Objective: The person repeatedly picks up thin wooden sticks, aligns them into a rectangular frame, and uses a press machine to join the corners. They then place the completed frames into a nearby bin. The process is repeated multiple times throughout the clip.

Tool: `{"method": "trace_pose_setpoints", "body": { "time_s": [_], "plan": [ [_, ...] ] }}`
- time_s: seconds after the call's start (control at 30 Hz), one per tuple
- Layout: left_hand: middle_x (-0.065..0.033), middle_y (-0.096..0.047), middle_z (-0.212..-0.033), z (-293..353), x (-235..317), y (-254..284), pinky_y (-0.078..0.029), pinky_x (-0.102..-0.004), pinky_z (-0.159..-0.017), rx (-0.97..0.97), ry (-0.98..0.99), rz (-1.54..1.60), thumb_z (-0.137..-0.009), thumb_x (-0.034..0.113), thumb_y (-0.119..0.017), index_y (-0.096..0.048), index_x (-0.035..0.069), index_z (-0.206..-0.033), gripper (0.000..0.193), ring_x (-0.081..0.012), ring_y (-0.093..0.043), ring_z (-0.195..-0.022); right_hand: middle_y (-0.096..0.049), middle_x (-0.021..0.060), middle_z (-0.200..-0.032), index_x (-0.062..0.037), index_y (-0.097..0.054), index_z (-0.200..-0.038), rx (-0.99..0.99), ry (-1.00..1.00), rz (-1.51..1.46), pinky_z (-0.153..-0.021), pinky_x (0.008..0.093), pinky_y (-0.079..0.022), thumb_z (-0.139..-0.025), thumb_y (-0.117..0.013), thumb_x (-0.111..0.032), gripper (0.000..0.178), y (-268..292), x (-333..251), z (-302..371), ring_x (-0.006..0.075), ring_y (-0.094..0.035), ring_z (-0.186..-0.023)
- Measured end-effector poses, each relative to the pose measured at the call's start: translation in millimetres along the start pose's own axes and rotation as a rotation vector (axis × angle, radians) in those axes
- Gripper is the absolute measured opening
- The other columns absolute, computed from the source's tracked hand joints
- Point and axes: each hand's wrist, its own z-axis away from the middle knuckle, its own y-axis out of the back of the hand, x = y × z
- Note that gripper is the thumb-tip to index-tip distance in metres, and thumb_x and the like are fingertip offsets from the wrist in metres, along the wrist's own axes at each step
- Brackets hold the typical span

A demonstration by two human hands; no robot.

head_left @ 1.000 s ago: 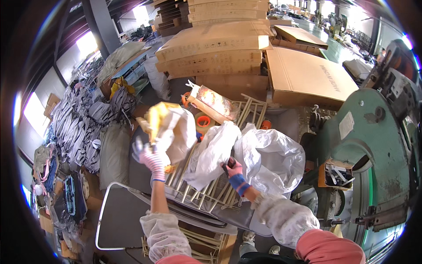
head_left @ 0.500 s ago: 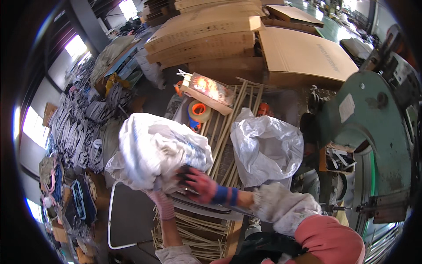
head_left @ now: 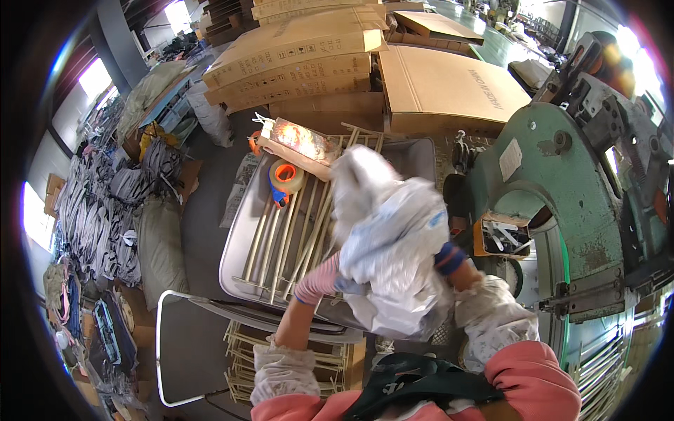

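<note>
A bulky, crumpled white sack (head_left: 393, 245) fills the space between my two hands, over the right part of a pale grey tub (head_left: 228, 263). Its upper part is smeared by motion. My left hand (head_left: 321, 281), in a pink striped glove, grips the sack at its lower left side. On the other side, my right hand (head_left: 448, 258) is mostly behind the sack; just its blue cuff shows and its fingers are hidden. Pale thin rods (head_left: 288, 238), some joined into frames, lie in the tub. A tape roll with an orange core (head_left: 286, 179) rests on them, beside a picture-printed box (head_left: 298, 144).
Flat cardboard cartons (head_left: 295, 59) are stacked beyond the tub. At the right stands a green machine (head_left: 562, 182) with a small parts box (head_left: 502, 236). More rods (head_left: 281, 361) lie nearer me, beside a white metal frame (head_left: 159, 344). Grey fabric bundles (head_left: 98, 217) pile up at left.
The white sack has moved right, from the tub's left side to where the other white bag stood open. Both hands went right with it. The tub's left side is now uncovered, and my view has shifted.
</note>
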Motion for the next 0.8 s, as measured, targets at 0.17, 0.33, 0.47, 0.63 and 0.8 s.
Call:
{"method": "trace_pose_setpoints", "body": {
  "time_s": [0.17, 0.33, 0.47, 0.63, 0.8],
  "plan": [
    [-0.0229, -0.045, -0.133, -54, -47, 14, -0.033, -0.0354, -0.105, 0.799, 0.442, 0.172, -0.068, 0.05, -0.076, -0.033, -0.011, -0.134, 0.1, -0.0309, -0.044, -0.124, -0.037, 0.0113, -0.137, -0.0051, -0.029, -0.138, 0.414, 0.094, 0.234, -0.104, 0.0349, -0.028, -0.08, -0.065, -0.02, 0.07, 36, -64, 61, 0.0215, -0.036, -0.124],
    [-0.0265, -0.03, -0.142, -118, -112, -9, -0.03, -0.0437, -0.106, 0.952, 0.928, -0.495, -0.059, 0.065, -0.074, -0.02, 0.005, -0.144, 0.117, -0.0339, -0.029, -0.134, -0.042, 0.0127, -0.131, -0.0057, -0.034, -0.134, 0.611, 0.125, 0.418, -0.101, 0.0356, -0.032, -0.077, -0.065, -0.021, 0.067, 51, -81, 92, 0.0231, -0.042, -0.119],
    [-0.0279, -0.048, -0.128, -132, -135, -3, -0.036, -0.0456, -0.099, 1.049, 0.761, -1.103, -0.063, 0.077, -0.057, -0.053, -0.002, -0.122, 0.099, -0.0341, -0.046, -0.121, -0.047, 0.0138, -0.127, -0.0062, -0.038, -0.132, 0.613, 0.137, 0.618, -0.098, 0.0362, -0.036, -0.075, -0.066, -0.021, 0.064, 59, -80, 40, 0.0243, -0.046, -0.115],
    [-0.0251, -0.065, -0.098, -156, -170, 38, -0.049, -0.0404, -0.081, 0.955, 0.86, -0.51, -0.074, 0.051, -0.061, -0.068, -0.002, -0.089, 0.056, -0.0325, -0.064, -0.092, -0.052, 0.0153, -0.121, -0.0068, -0.043, -0.128, 0.381, -0.027, 1.033, -0.094, 0.0369, -0.04, -0.073, -0.066, -0.022, 0.061, 57, -43, -49, 0.0258, -0.052, -0.11],
    [-0.0099, -0.066, -0.091, -101, -186, 66, -0.051, -0.032, -0.071, 0.985, 0.246, 0.774, -0.07, 0.012, -0.059, -0.065, -0.001, -0.096, 0.03, -0.0231, -0.062, -0.078, -0.058, 0.0167, -0.115, -0.0074, -0.048, -0.125, -0.195, -0.4, 1.522, -0.09, 0.0377, -0.045, -0.071, -0.066, -0.022, 0.059, 33, -6, -83, 0.0274, -0.057, -0.105]
  ]
}}
